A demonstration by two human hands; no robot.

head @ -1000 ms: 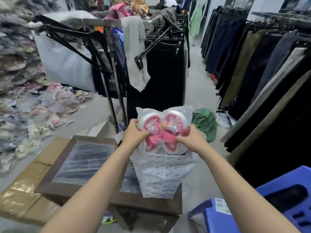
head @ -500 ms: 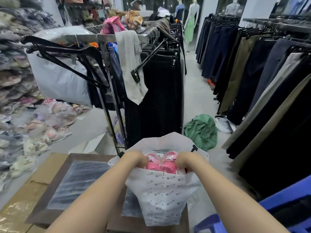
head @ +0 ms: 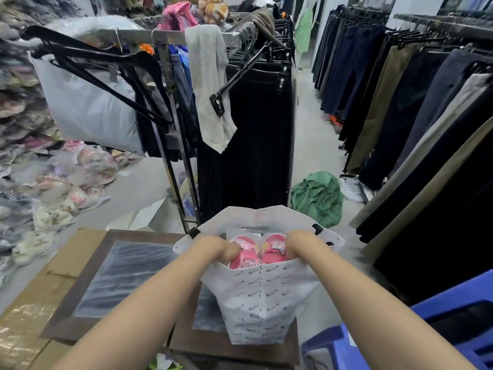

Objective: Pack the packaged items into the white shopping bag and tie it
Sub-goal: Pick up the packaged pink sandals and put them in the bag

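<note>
Clothing-shop aisle, racks of dark trousers (head: 400, 108) alongside. One white shopping bag (head: 261, 303) stands open on a wood-framed glass table (head: 80, 297). Its repeated dark print reads roughly "HELILUX", not sharp. One clear package (head: 241, 233) sits in the bag's mouth, with two pink slippers (head: 272, 253) inside. The left hand (head: 222, 249) and right hand (head: 297, 245) curl on the package's sides, fingertips hidden. One green garment (head: 317, 198) lies on the floor.

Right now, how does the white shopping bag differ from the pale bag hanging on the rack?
The white shopping bag carries printed lettering; the pale hanging bag is plain. The shopping bag stands open on the table, showing pink slippers; the hanging bag's contents are hidden. Both are whitish.
</note>
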